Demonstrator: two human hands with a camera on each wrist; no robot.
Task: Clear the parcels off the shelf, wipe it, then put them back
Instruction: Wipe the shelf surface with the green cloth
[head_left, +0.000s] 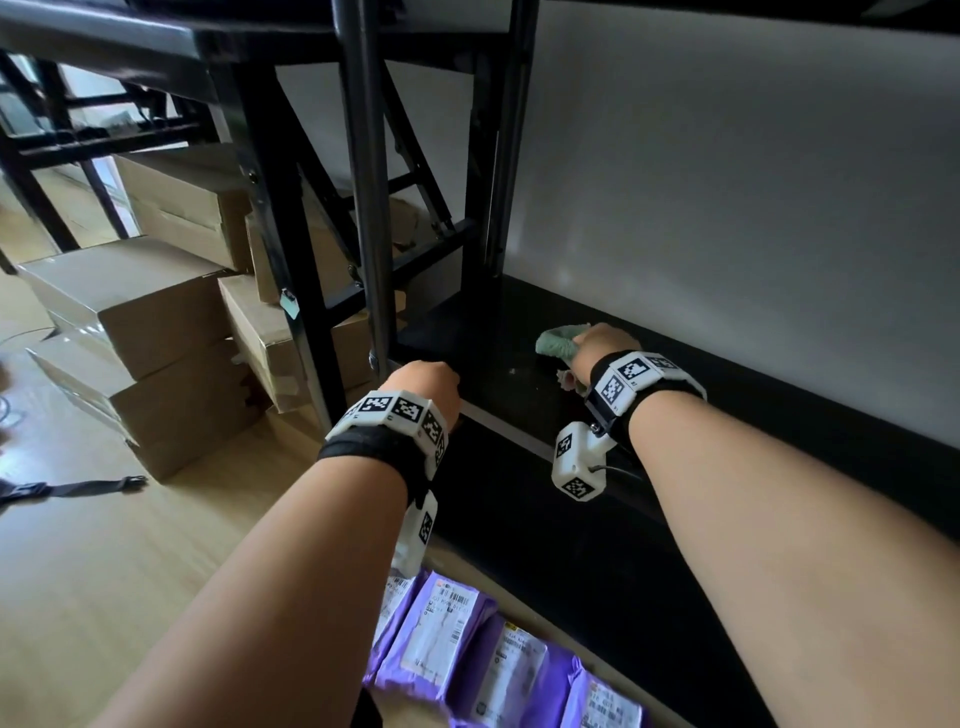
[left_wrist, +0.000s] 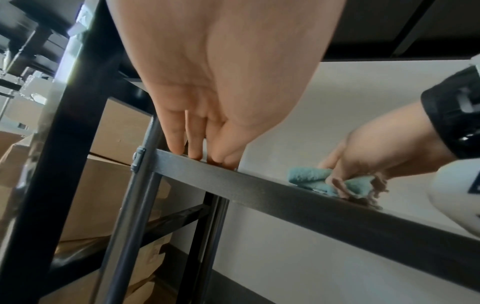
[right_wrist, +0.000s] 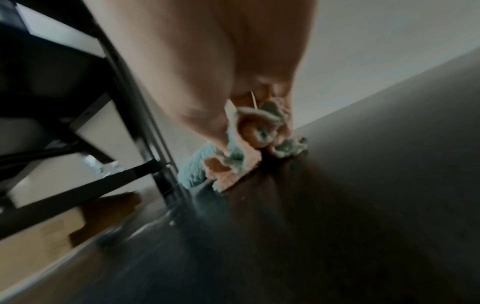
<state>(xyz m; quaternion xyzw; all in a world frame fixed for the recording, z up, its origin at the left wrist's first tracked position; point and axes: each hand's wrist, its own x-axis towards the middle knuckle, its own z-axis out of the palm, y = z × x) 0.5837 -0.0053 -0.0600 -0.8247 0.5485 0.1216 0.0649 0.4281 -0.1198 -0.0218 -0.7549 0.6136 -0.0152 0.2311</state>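
Two hands share the work: the right hand (head_left: 605, 343) has its grip bunched round a green cloth (head_left: 561, 340), pressing it flat on the dark shelf (head_left: 727, 405), likely mid-wipe near the left end. With straight fingers (left_wrist: 179, 144), the left hand (head_left: 426, 387) rests ungripping on the shelf's front rail (left_wrist: 259, 183), probably to steady the reach. Purple parcels (head_left: 441, 639) lie in a row on the floor (head_left: 130, 571) just below, handy for putting back.

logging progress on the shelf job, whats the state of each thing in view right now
shelf: cleared, being wiped
cloth: bunched, on the shelf
right hand: grips the cloth
left hand: fingers rest on the shelf's front edge
purple parcels: lined up on the floor
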